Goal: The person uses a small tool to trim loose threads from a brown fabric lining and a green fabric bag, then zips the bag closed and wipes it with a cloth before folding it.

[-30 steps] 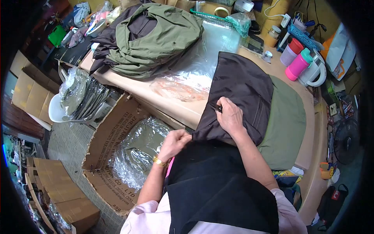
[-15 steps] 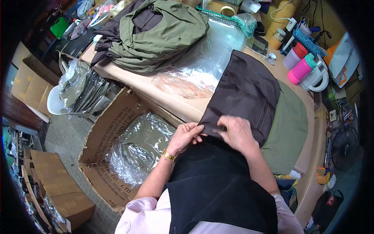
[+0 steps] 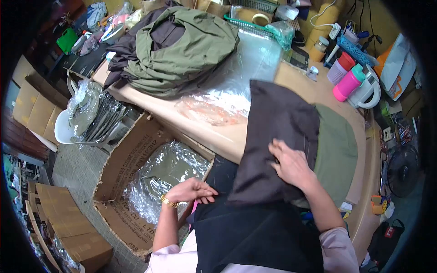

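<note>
Dark brown fabric (image 3: 277, 123) lies spread over the near edge of the table and down onto my black apron (image 3: 255, 232). An olive green fabric piece (image 3: 337, 154) sticks out from under its right side. My right hand (image 3: 293, 166) rests on the brown fabric, fingers slightly bent and apart, gripping nothing visible. Away from the cloth, my left hand (image 3: 191, 191) hovers by the apron's left side above the carton's edge. Its fingers are bent together, and whatever they may pinch is too small to see. A narrow pink strip (image 3: 195, 208) shows just below that hand.
A carton (image 3: 107, 182) holding plastic-wrapped olive goods (image 3: 170, 164) stands at my left. Piled olive and brown garments (image 3: 186, 45) and clear plastic bags (image 3: 259, 57) lie on the table (image 3: 150, 107). A pink bottle (image 3: 348, 84) and white jug (image 3: 368, 91) stand at the back right.
My left hand has let go of the brown fabric's edge and moved left and down. The fabric has shifted toward me, and my right hand now lies over it, slightly farther right.
</note>
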{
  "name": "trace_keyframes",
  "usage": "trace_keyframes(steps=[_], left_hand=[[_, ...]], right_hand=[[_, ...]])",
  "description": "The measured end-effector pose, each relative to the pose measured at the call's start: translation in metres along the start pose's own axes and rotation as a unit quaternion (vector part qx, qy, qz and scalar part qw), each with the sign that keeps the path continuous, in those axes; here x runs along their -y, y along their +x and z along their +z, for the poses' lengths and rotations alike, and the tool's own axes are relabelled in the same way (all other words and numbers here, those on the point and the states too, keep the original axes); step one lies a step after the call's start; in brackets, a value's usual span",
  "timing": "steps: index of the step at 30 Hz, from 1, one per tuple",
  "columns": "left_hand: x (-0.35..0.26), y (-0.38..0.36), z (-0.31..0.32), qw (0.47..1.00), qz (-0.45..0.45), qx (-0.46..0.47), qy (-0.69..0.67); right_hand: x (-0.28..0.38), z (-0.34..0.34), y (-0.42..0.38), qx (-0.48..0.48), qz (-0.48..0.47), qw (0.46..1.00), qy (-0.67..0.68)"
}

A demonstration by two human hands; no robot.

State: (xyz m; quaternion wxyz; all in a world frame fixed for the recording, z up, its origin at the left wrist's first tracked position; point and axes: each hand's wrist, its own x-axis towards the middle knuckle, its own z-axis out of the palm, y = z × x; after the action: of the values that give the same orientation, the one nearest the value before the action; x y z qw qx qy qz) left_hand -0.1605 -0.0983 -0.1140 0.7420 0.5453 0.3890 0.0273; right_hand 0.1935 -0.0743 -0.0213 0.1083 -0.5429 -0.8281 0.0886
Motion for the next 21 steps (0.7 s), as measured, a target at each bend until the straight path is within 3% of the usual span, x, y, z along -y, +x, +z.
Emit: trace_keyframes(steps=[1,2,3,4,5,7,9,10,11,12,14,15,18,20,21], left_hand=[[0.002,-0.002,0.0,0.997,0.006,-0.068,-0.043],[0.0,0.003,0.0,0.997,0.007,-0.068,-0.039],[-0.004,0.014,0.003,0.977,0.083,-0.165,-0.102],[-0.008,0.027,0.008,0.939,0.159,-0.258,-0.164],[-0.017,0.039,0.01,0.932,0.186,-0.254,-0.179],[-0.042,0.065,0.028,0.918,0.224,-0.26,-0.197],[-0.049,0.089,0.034,0.928,0.242,-0.24,-0.154],[-0.048,0.095,0.034,0.936,0.247,-0.224,-0.111],[-0.045,0.101,0.028,0.954,0.23,-0.168,-0.089],[-0.056,0.093,0.026,0.954,0.234,-0.17,-0.083],[-0.085,0.074,0.023,0.949,0.194,-0.232,-0.086],[-0.083,0.079,0.017,0.912,0.27,-0.275,-0.145],[-0.121,0.087,0.007,0.819,0.367,-0.435,-0.071],[-0.148,0.102,0.009,0.797,0.417,-0.424,-0.102],[-0.158,0.114,0.011,0.777,0.435,-0.452,-0.057]], right_hand=[[-0.003,-0.014,0.005,-0.005,-0.002,1.0,-0.003],[-0.01,-0.028,0.011,0.018,-0.025,0.996,0.087],[-0.016,-0.037,0.019,0.04,-0.047,0.983,0.175],[-0.018,-0.042,0.034,-0.063,-0.022,0.978,0.198],[-0.029,-0.042,0.054,-0.114,-0.005,0.979,0.168],[-0.038,-0.035,0.096,-0.144,0.068,0.959,0.234],[-0.056,0.004,0.137,-0.219,0.075,0.951,0.203],[-0.053,0.012,0.147,-0.19,0.131,0.957,0.174],[-0.065,0.029,0.156,-0.137,0.127,0.966,0.176],[-0.074,0.04,0.164,-0.085,0.124,0.973,0.177],[-0.052,0.023,0.146,-0.091,0.098,0.975,0.176],[-0.036,0.007,0.133,-0.109,0.084,0.966,0.22],[-0.011,-0.015,0.104,-0.141,0.032,0.952,0.268],[0.0,-0.017,0.093,-0.142,0.011,0.941,0.307],[0.002,-0.02,0.089,-0.141,-0.012,0.929,0.342]])
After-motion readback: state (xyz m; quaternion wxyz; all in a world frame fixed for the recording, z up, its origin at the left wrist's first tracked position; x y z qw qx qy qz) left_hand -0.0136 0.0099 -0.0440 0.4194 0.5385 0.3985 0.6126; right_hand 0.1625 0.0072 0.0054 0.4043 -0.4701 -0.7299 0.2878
